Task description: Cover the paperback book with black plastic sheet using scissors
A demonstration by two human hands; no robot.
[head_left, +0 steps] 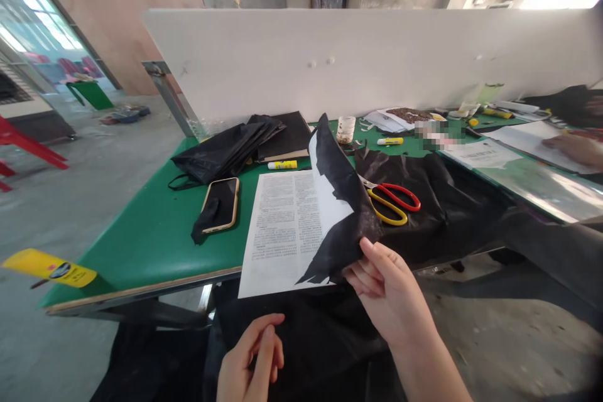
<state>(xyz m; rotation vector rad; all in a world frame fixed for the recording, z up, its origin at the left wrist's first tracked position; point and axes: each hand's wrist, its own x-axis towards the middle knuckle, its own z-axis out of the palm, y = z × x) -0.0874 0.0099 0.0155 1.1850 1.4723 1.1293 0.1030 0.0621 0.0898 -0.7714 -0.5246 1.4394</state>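
Note:
My right hand (381, 289) pinches the lower right corner of a thin sheet covered with black torn-edged pieces (346, 182), between thumb and fingers. White paper shows between the black areas, and the sheet's right side is lifted and curved. Beneath or beside it lies a page of printed text (277, 226), at the table's front edge; whether the two are joined I cannot tell. My left hand (254, 358) is low in front of the table, holding nothing visible, its fingers loosely bent and the index finger apart from the thumb. Scissors (393, 204) with red and yellow handles lie behind the lifted sheet.
On the green table (155, 213) are a phone (221, 201), glue sticks (282, 164), black folded material (226, 144) and a plastic cup (345, 130). A yellow tube (51, 268) stands out at the left corner. A white partition (330, 63) runs behind; another person's hand (575, 151) is at right.

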